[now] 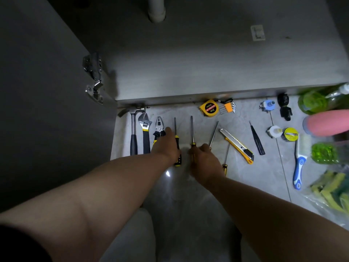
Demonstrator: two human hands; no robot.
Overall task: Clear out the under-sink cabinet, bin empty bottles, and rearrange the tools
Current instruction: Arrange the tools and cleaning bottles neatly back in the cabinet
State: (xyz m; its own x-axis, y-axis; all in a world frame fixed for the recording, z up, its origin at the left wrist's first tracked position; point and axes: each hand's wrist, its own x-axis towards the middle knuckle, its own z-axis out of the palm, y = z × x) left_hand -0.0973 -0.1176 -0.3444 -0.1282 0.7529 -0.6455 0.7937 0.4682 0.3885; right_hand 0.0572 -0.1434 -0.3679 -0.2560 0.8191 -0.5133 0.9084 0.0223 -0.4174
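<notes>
Tools lie in a row on the tiled floor before the cabinet: a hammer point(133, 133), an adjustable wrench point(145, 129), pliers point(159, 127), and two yellow-black screwdrivers point(175, 133) point(192, 129). My left hand point(166, 144) rests flat over the pliers' handles and the first screwdriver's handle. My right hand point(204, 159) curls around the second screwdriver's handle. Further right lie a thin screwdriver point(214, 134), a small screwdriver point(226, 159), a yellow utility knife point(238, 145) and a black probe point(255, 138). A yellow tape measure point(209, 108) and hex keys point(227, 107) sit by the cabinet's front edge.
The cabinet floor point(207, 63) holds only a white drain pipe point(156, 10). The open door and its hinge point(93, 78) stand at left. At right are green bottles point(313, 101), a pink container point(328, 122), a blue-white brush point(300, 163), a tape roll point(290, 134), small fittings and bagged sponges point(332, 191).
</notes>
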